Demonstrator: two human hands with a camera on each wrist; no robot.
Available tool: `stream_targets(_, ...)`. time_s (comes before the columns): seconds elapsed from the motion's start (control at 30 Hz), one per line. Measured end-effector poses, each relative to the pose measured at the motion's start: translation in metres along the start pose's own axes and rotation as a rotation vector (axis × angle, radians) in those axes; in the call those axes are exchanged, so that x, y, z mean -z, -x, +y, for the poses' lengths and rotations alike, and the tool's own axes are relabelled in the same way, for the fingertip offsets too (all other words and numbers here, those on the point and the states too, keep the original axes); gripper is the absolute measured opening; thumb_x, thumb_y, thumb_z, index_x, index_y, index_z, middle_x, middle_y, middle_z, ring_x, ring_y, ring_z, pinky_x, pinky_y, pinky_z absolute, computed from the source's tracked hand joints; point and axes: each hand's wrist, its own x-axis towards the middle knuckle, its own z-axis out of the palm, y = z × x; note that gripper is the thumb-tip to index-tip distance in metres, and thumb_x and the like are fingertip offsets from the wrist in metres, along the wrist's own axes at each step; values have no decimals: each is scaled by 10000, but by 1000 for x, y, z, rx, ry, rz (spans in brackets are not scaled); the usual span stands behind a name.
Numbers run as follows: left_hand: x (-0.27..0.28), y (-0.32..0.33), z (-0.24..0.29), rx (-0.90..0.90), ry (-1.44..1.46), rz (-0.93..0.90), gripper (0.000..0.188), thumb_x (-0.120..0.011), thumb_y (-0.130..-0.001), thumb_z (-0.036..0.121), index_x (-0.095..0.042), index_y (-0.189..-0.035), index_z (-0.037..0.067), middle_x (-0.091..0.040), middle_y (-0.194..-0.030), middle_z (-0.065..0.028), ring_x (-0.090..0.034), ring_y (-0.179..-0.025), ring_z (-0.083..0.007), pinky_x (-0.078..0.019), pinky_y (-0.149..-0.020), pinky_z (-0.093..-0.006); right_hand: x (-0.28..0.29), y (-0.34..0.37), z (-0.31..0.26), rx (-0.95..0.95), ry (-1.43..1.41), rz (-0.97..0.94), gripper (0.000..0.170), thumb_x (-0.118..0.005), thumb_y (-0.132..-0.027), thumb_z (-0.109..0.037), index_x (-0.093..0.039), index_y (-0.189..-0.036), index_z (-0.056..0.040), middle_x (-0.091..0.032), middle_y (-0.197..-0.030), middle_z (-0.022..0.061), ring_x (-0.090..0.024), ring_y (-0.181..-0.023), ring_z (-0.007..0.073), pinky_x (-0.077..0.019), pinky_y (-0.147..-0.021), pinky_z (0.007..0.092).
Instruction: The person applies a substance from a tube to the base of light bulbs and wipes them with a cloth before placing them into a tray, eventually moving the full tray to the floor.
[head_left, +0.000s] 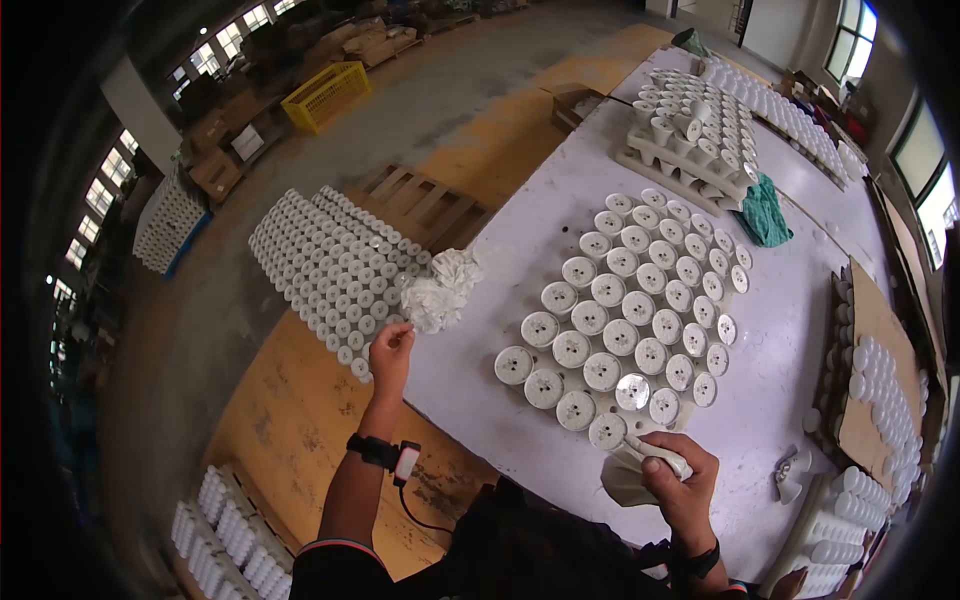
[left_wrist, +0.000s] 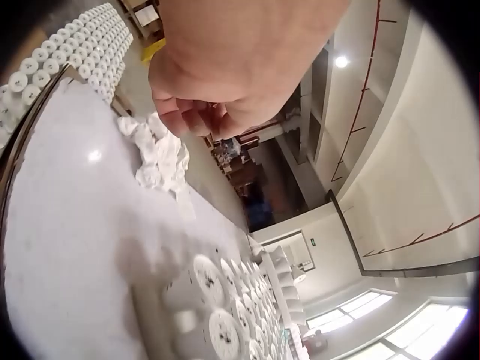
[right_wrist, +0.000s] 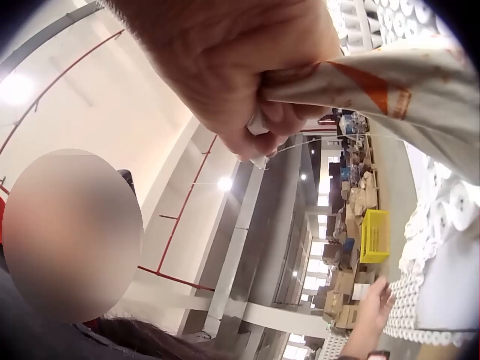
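Note:
My right hand [head_left: 685,485] grips the gathered neck of a whitish bag [head_left: 625,480] beside the near edge of the cup rows. Orange printing shows on the bag [right_wrist: 431,90] in the right wrist view, and a thin strand trails from the fingers of the right hand [right_wrist: 247,90]. Loosely curled, the left hand [head_left: 392,360] hangs past the table's left edge, close to a crumpled white heap [head_left: 438,290]; nothing shows in its fingers. The left wrist view has that hand [left_wrist: 232,67] above the heap [left_wrist: 161,157]. Rows of round white cups [head_left: 620,338] with dark specks cover the middle of the table [head_left: 470,375].
Stacked trays of cups [head_left: 690,150] and a green cloth [head_left: 767,212] lie at the table's far part. More white pieces [head_left: 325,265] stand left of the table, near a wooden pallet [head_left: 425,205]. A cardboard sheet [head_left: 880,370] with white pieces is at the right.

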Motion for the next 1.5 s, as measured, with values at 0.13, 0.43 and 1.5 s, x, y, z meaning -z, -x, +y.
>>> stream_targets(0.13, -17, -83, 7, -185, -127, -158, 212, -601, -771, 182, -603, -877, -2, -610, -776, -67, -560, -681, -140, -440, -603, -263, -52, -33, -5, -74, -163, -37, 208, -620, -779, -109, -612, -946, 14, -616, -821, 63, -550, -648, 87, -434, -581, 205)
stream_targets(0.43, -93, -215, -62, -270, -481, -111, 376, -661, -676, 333, -645, -880, 17, -633, -841, -175, -594, -838, -308, -457, -715, -391, -117, -86, -34, -160, -316, -116, 224, -593, -817, -91, -592, -1020, 6, -585, -735, 18, -508, -603, 60, -407, -528, 192)
stream_targets(1.5, 46, 2, 148, -191, 13, -927, 139, -610, -783, 75, -500, -836, 10, -593, -955, -98, -472, -674, -74, -417, -639, -229, -166, -96, 2, 251, 180, -240, 245, -625, -772, -123, -596, -1008, -61, -621, -912, 136, -611, -794, 284, -488, -687, 319)
